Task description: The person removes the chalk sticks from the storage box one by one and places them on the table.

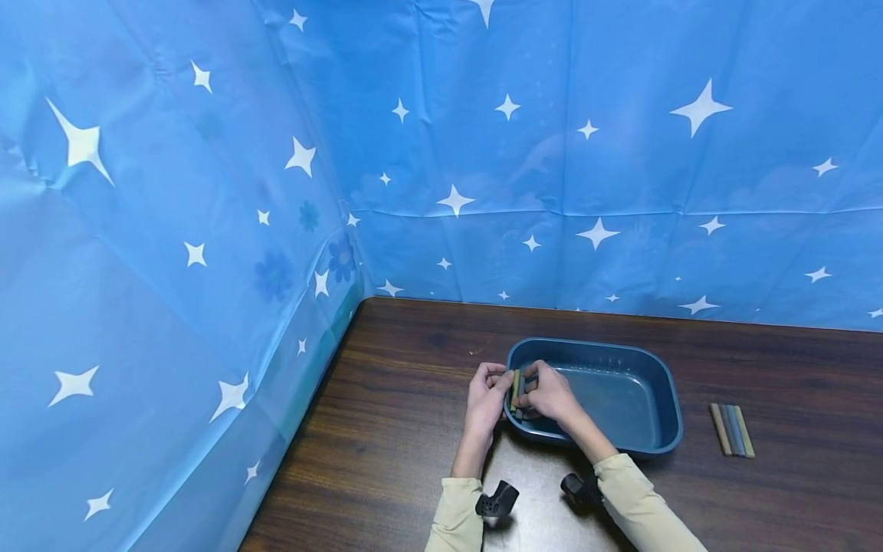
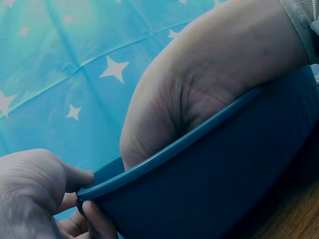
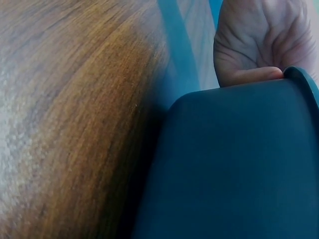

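A dark blue rectangular plastic basin (image 1: 674, 399) stands on the table. At its left end, my left hand (image 1: 485, 395) pinches the rim, thumb at the top and fingers beneath, as the left wrist view shows. Inside that end, thin coloured sticks (image 1: 515, 389), yellowish and greyish, stand along the wall. My right hand (image 1: 549, 392) reaches over the near rim into the basin, its curled fingers gripping the sticks. In both wrist views the basin wall (image 2: 214, 169) hides the right fingertips.
Several similar flat sticks (image 1: 733, 431) lie side by side on the brown wooden table (image 1: 407, 429), right of the basin. Blue star-patterned sheets (image 1: 552, 169) hang behind and to the left. Black wrist cameras (image 1: 498, 500) sit at both sleeves.
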{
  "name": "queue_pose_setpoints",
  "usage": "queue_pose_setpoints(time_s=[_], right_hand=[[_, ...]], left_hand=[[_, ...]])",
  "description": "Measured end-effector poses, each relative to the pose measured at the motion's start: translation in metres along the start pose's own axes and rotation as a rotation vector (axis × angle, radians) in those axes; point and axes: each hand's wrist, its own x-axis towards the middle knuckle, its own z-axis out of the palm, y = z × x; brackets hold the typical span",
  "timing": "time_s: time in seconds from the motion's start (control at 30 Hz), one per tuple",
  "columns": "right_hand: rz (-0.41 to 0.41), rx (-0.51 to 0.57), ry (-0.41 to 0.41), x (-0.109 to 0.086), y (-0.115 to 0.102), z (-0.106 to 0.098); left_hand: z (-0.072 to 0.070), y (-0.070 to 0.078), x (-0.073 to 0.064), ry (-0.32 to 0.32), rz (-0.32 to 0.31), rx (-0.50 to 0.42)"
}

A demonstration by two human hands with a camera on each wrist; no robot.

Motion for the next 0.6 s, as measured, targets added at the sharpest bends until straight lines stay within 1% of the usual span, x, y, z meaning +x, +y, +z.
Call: queue_pose_setpoints(time_s=[0.1, 0.13, 0.33, 0.37, 0.6], right_hand=[[0.010, 0.017, -0.002, 0.0000, -0.0002, 0.0004], [0.014, 0.020, -0.003, 0.0001, -0.0002, 0.0006], [0.020, 0.032, -0.001, -0.0004, 0.0000, 0.0014], [0.019, 0.035, 0.001, -0.0009, -0.0005, 0.0014], [0.016, 0.066, 0.021, -0.0031, -0.0006, -0.0003]], left_hand=[[0.0008, 0.0008, -0.0007, 0.008, 0.002, 0.004], [0.0016, 0.0054, -0.0040, 0.012, 0.006, 0.002], [0.0010, 0.0043, -0.0033, 0.012, 0.011, -0.010], [0.0002, -0.0001, 0.0001, 0.011, 0.007, -0.011], [0.0008, 0.0003, -0.0004, 0.010, 0.003, -0.006]])
